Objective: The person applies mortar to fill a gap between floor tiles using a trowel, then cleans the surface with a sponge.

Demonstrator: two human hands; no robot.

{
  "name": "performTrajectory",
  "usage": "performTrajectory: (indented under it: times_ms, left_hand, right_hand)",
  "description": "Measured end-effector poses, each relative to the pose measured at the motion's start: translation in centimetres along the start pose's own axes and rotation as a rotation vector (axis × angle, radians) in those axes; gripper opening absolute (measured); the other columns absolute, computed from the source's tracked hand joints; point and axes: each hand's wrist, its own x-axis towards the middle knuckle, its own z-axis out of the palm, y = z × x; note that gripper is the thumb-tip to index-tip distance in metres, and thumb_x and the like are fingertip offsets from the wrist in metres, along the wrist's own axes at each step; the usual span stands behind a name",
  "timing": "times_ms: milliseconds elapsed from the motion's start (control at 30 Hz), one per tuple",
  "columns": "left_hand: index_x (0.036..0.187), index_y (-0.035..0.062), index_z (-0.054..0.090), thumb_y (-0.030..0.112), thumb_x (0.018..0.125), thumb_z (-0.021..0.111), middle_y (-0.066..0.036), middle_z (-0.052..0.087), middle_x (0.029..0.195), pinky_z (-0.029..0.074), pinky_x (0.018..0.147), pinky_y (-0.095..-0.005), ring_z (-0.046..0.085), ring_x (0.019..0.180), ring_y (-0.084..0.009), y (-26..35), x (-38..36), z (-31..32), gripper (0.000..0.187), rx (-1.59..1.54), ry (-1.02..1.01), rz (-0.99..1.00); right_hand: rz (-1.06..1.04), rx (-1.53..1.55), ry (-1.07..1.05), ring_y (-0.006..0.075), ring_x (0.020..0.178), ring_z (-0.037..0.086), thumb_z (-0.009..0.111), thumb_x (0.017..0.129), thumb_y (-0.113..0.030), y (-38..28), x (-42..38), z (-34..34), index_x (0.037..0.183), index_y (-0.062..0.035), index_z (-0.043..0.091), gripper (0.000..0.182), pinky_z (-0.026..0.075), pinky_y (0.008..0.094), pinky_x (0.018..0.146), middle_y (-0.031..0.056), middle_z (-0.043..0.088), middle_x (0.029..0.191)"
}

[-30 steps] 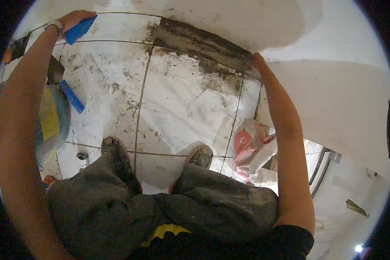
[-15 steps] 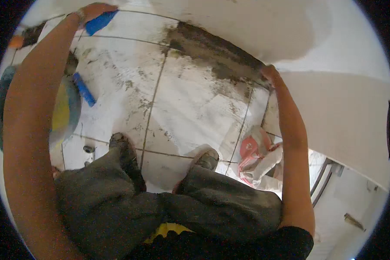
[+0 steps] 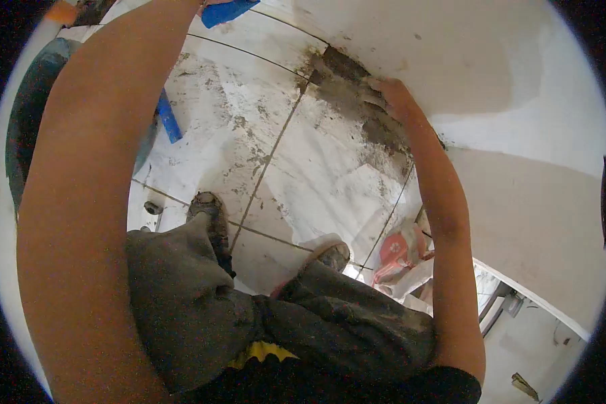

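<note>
At the top edge of the view, my left hand [image 3: 207,4] is closed on a flat blue piece [image 3: 227,12], beside the wall. My right hand [image 3: 388,89] is at the foot of the wall [image 3: 478,60], over a strip of dark wet mortar [image 3: 347,91] on the white floor tiles [image 3: 316,155]. Its fingers are small and blurred, and whether they hold anything does not show. Grey smears surround the mortar strip.
A blue bar [image 3: 169,118] lies on the tiles beside a bucket [image 3: 37,114], partly behind my left arm. A red and white bag [image 3: 400,252] rests near my right forearm. My shoes [image 3: 333,256] stand on the tiles. An orange object [image 3: 62,12] is at the upper left.
The view has shifted, so the floor things appear further right. My right hand has moved left along the wall over the mortar. The blue piece remains in my left hand.
</note>
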Motion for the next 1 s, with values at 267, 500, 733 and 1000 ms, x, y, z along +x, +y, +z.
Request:
performTrajectory:
  times_ms: [267,500,733,1000]
  left_hand:
    - [0.107,0.0091,0.063,0.052,0.080,0.063,-0.011,0.063,0.102,0.051,0.071,-0.0458,0.061,0.086,-0.0253,-2.1,-0.2,-1.4,0.051,-0.041,0.013,-0.102]
    - [0.117,0.0121,0.062,0.061,0.080,0.055,-0.013,0.056,0.122,0.050,0.082,-0.0437,0.057,0.104,-0.0298,1.8,-0.7,-0.5,0.062,0.281,0.001,0.107]
    - [0.104,0.0073,0.062,0.057,0.084,0.053,-0.008,0.061,0.096,0.052,0.067,-0.0348,0.060,0.073,-0.0172,1.4,0.5,-0.4,0.055,0.214,-0.056,0.148]
    - [0.112,0.0066,0.059,0.055,0.085,0.051,-0.015,0.061,0.101,0.048,0.080,-0.0401,0.060,0.088,-0.0253,-6.0,2.0,-3.0,0.056,0.548,0.078,0.306]
  right_hand:
    - [0.020,-0.940,0.060,0.0193,0.082,0.059,0.055,0.087,-0.020,5.4,-2.5,-8.2,0.102,0.0018,0.063,0.028,0.050,0.0358,0.073,0.0081,0.063,0.093]
    - [-0.895,-1.466,-0.236,0.0257,0.083,0.060,0.054,0.086,-0.028,4.0,3.8,-3.6,0.108,0.0008,0.059,0.036,0.049,0.0391,0.076,0.0079,0.062,0.095]
    - [-0.225,-0.572,0.169,0.0277,0.095,0.060,0.051,0.090,-0.036,-2.2,-5.5,-3.3,0.124,-0.0034,0.052,0.047,0.047,0.0408,0.089,0.0101,0.058,0.114]
    - [0.390,-1.026,-0.342,0.0339,0.076,0.064,0.061,0.073,-0.017,20.2,-40.9,-13.8,0.092,-0.0009,0.068,0.026,0.050,0.0424,0.071,0.0190,0.067,0.086]
